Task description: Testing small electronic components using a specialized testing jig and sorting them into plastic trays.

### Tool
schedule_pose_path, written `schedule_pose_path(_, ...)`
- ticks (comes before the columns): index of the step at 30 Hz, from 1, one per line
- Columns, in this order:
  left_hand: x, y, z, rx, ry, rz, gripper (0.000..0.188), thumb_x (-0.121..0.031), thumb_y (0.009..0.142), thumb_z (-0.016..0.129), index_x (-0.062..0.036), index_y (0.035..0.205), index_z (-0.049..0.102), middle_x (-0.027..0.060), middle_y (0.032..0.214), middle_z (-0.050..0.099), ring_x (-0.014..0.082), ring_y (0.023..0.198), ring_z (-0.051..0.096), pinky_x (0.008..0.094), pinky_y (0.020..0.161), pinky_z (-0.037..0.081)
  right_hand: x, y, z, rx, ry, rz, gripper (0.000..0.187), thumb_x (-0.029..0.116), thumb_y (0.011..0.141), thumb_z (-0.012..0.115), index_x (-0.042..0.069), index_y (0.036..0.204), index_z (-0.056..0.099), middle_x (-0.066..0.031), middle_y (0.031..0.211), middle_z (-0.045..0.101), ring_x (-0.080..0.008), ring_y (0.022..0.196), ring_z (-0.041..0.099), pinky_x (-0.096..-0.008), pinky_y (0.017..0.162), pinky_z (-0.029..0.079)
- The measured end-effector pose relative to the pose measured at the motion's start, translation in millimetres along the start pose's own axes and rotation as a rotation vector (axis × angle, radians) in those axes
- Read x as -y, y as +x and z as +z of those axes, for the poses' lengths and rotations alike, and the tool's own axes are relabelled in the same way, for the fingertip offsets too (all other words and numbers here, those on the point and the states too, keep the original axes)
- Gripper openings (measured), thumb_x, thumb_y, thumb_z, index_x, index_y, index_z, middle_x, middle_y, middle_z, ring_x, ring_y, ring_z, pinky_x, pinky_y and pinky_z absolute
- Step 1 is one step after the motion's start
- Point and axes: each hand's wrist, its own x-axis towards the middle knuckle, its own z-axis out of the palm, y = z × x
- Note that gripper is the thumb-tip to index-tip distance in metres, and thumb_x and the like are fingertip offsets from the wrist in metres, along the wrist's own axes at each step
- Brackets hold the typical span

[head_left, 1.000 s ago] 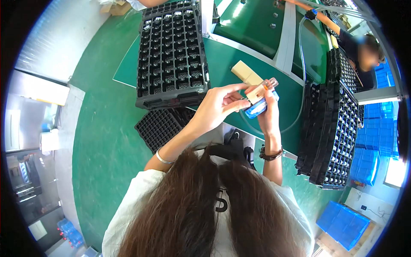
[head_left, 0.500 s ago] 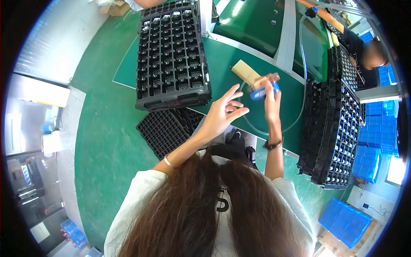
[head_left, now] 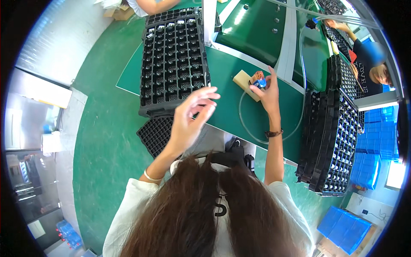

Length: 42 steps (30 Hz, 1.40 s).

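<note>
My left hand (head_left: 190,122) is lifted beside the near right corner of a black tray stack (head_left: 174,64). Its fingers are loosely curved and apart, and nothing shows in them. Over the green table (head_left: 224,107), my right hand (head_left: 269,94) pinches a small blue tool with a copper-coloured end (head_left: 260,79) between thumb and fingers, one finger raised. Behind the tool lies a cream-coloured block (head_left: 242,80), partly covered by it. A clear tube (head_left: 240,115) loops over the table around this hand.
Stacked black trays (head_left: 327,137) with small pieces stand at the right. Another black tray (head_left: 154,135) lies lower, under the left stack. A white post (head_left: 209,21) rises at the table's far edge. Co-workers' arms (head_left: 156,6) reach in at the top left and far right.
My left hand has moved left and nearer to me, toward the tray stack. My right hand has brought the blue tool slightly up and left, over the cream block, and turned it.
</note>
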Motion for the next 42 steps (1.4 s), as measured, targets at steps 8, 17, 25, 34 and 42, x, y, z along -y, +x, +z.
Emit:
schedule_pose_path(8,-11.4,40.7,-70.4,-0.196,0.32,0.083,0.031,-0.01,0.088,0.055,-0.0031,0.118,0.053,0.0066,0.105,0.061,0.0096,0.09,0.055,0.0234,0.079,0.046,16.0,-29.0,-14.1,0.042,-0.057,-0.058,0.081,0.019,0.057,0.084,0.004,0.124,0.041,-0.0083,0.099,0.046,-0.0197,0.082,0.046,-0.0315,0.074,0.044)
schedule_pose_path(17,12.8,97.2,-123.4,-0.206,0.634,0.139,0.034,-0.015,0.084,0.062,-0.0068,0.117,0.057,0.0078,0.107,0.062,0.0154,0.096,0.057,0.0285,0.083,0.045,5.5,-16.5,13.6,-0.042,-0.018,-0.086,0.056,0.016,0.067,0.077,0.001,0.111,0.048,-0.0157,0.103,0.054,-0.0308,0.087,0.055,-0.0369,0.076,0.046)
schedule_pose_path(25,17.3,85.8,-115.5,-0.187,0.623,0.095,0.035,-0.014,0.085,0.061,-0.0073,0.119,0.056,0.0069,0.107,0.061,0.0148,0.098,0.056,0.0281,0.083,0.045,-5.3,-16.0,25.9,-0.205,-0.161,-0.088,0.029,0.012,0.073,0.07,-0.002,0.091,0.052,-0.0172,0.086,0.053,-0.0369,0.077,0.053,-0.0414,0.067,0.045)
schedule_pose_path(34,10.2,69.1,-106.5,-0.211,0.554,0.069,0.034,-0.013,0.086,0.059,-0.0051,0.119,0.055,0.0069,0.108,0.061,0.014,0.098,0.055,0.0274,0.083,0.044,-10.3,-7.6,32.0,-0.185,-0.098,-0.079,0.032,0.013,0.069,0.071,-0.001,0.091,0.053,-0.0164,0.088,0.055,-0.0357,0.078,0.056,-0.0376,0.067,0.046)
schedule_pose_path(42,-7.5,46.2,-75.6,-0.133,0.425,0.063,0.036,-0.011,0.092,0.05,0.0018,0.125,0.048,0.0123,0.12,0.055,0.0174,0.113,0.051,0.0297,0.1,0.036,68.2,-76.0,-30.1,-0.083,0.7,0.074,0.023,0.005,0.071,0.065,0.004,0.09,0.053,-0.0033,0.082,0.056,-0.0119,0.077,0.053,-0.0272,0.069,0.046)
